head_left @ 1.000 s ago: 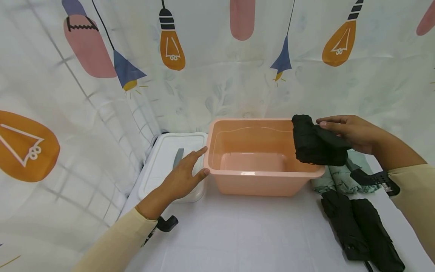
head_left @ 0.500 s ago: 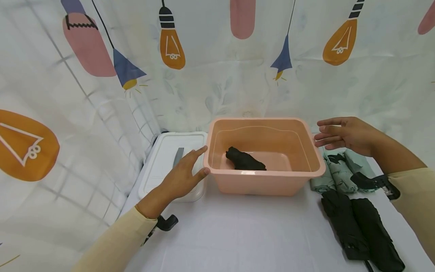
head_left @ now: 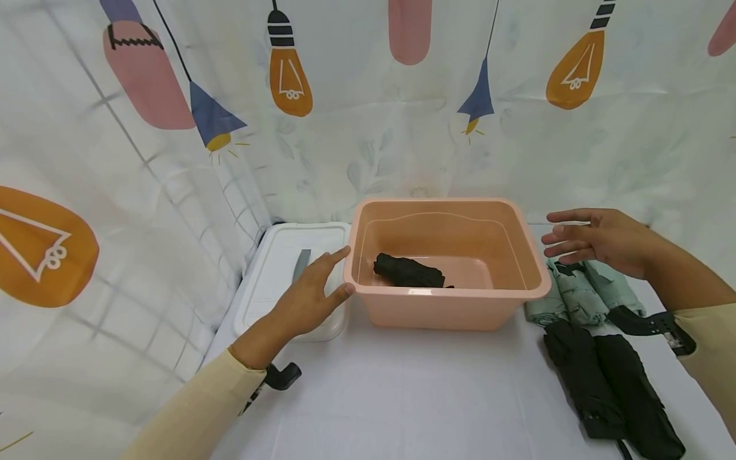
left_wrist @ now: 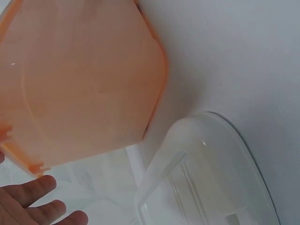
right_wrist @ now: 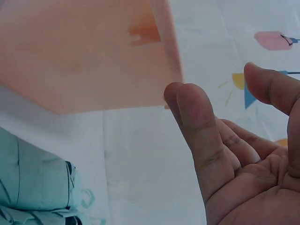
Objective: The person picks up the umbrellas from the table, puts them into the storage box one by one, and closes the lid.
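A peach plastic tub (head_left: 425, 313) stands on the white-covered table. On its floor, toward the left, lies a rolled black cloth bundle (head_left: 409, 271), its lower edge hidden by the front rim. My left hand (head_left: 310, 297) rests with extended fingers against the tub's left rim. Past the right rim my right hand (head_left: 604, 239) hovers above several rolled pale green cloth bundles (head_left: 583, 300), holding nothing. In the right wrist view its fingers (right_wrist: 201, 122) are spread loosely, apart from the tub (right_wrist: 84, 61).
Two black rolled bundles (head_left: 612, 383) lie side by side at the front right. Left of the tub sits a white lidded box (head_left: 276, 268) with a grey strip (head_left: 301, 263) on top. A patterned curtain (head_left: 368, 128) hangs behind.
My right hand let go of the black cloth bundle, which dropped into the tub and settled toward the left. The hand then drew back right. My left hand stays at the rim.
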Demonstrator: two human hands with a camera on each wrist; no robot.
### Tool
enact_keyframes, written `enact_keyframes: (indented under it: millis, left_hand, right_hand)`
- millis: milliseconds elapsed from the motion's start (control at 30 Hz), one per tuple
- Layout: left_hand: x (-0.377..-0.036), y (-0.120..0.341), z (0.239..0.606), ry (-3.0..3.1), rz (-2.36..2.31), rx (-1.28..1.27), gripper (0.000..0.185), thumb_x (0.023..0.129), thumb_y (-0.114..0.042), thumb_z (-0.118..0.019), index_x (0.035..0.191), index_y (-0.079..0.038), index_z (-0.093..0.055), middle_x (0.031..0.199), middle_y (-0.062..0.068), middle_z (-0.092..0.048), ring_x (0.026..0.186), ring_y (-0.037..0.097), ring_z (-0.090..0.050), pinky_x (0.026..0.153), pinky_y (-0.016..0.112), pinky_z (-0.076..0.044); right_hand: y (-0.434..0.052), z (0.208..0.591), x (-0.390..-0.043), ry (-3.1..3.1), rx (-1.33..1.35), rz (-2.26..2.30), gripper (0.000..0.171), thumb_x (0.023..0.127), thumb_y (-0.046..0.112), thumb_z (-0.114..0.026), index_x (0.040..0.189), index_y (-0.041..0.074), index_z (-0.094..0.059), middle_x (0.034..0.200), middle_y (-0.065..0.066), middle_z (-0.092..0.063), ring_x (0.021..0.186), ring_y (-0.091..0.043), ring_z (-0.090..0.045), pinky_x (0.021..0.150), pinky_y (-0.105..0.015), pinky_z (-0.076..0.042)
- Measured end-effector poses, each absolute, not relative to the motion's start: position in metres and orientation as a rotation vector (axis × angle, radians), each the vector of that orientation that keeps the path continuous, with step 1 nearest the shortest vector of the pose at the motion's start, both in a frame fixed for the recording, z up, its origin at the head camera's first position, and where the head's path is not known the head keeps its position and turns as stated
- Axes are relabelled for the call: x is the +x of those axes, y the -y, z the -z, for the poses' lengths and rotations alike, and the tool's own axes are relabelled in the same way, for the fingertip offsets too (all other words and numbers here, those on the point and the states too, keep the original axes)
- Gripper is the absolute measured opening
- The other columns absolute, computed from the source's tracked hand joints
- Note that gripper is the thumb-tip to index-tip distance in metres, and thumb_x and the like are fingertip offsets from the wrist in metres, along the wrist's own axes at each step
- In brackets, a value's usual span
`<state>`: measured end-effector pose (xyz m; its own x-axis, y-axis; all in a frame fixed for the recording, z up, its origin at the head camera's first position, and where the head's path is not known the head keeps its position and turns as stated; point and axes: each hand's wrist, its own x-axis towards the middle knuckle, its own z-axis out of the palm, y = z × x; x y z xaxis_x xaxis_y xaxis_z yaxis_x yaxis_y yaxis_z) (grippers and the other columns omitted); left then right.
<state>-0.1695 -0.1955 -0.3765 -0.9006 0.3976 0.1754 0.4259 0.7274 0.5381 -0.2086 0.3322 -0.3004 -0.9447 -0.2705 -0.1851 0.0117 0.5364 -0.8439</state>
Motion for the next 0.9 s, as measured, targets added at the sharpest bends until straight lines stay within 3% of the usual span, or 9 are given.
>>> enact_keyframes:
  millis: [300, 533, 767, 900]
  left_hand:
    - [-0.170, 0.195, 0.377, 2.883, 0.907, -0.672, 0.074, 0.101, -0.066, -0.049, 0.164, -0.038, -0.022, 0.165, 0.005, -0.030, 0.152, 0.039, -0.021, 0.113, 0.067, -0.028]
    - [-0.170, 0.196, 0.378, 2.869, 0.916, -0.680, 0.074, 0.100, -0.065, -0.050, 0.164, -0.036, -0.024, 0.165, 0.004, -0.031, 0.152, 0.039, -0.022, 0.114, 0.066, -0.028]
    - [-0.171, 0.196, 0.378, 2.871, 0.917, -0.678, 0.075, 0.100, -0.067, -0.050, 0.163, -0.037, -0.024, 0.165, 0.004, -0.031, 0.152, 0.039, -0.022, 0.114, 0.067, -0.028]
    - [-0.171, 0.196, 0.379, 2.875, 0.918, -0.669, 0.074, 0.100, -0.067, -0.049, 0.163, -0.040, -0.023, 0.165, 0.004, -0.030, 0.152, 0.038, -0.021, 0.113, 0.067, -0.028]
  right_hand:
    - [-0.353, 0.311, -0.196, -2.461, -0.246, 1.385, 0.059, 0.109, 0.029, -0.054, 0.157, 0.002, -0.031, 0.128, 0.000, -0.069, 0.107, -0.017, -0.071, 0.085, -0.030, -0.058]
    - [-0.363, 0.319, -0.185, -2.551, -0.266, 1.292, 0.062, 0.109, 0.029, -0.055, 0.157, 0.000, -0.030, 0.137, -0.017, -0.063, 0.106, -0.011, -0.070, 0.082, -0.035, -0.060]
    - [-0.377, 0.327, -0.171, -2.518, -0.226, 1.266, 0.066, 0.107, 0.025, -0.059, 0.159, -0.001, -0.026, 0.135, -0.008, -0.063, 0.107, -0.012, -0.070, 0.084, -0.043, -0.060]
    - [-0.383, 0.332, -0.163, -2.530, -0.191, 1.241, 0.068, 0.107, 0.024, -0.060, 0.159, -0.003, -0.024, 0.140, -0.016, -0.057, 0.105, -0.014, -0.070, 0.084, -0.050, -0.059]
